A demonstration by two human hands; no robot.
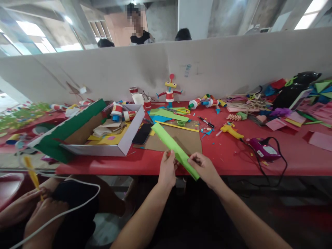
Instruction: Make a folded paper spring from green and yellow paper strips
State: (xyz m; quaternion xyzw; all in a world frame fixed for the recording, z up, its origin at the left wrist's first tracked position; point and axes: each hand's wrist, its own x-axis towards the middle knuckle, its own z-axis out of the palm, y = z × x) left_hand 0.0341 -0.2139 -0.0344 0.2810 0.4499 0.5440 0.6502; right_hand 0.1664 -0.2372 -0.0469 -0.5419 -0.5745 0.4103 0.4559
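The green strip (177, 148) is held aslant above the table's (220, 155) near edge. The left hand (168, 168) pinches its left edge; the right hand (204, 168) grips its right edge toward the near end. Judged light, pliable paper, prone to creasing; best held lightly by the edges.

Red-covered table (230, 160), pale partition (116, 72) behind it, grey wall (163, 27) beyond, bright openings (31, 29) upper left, probably windows
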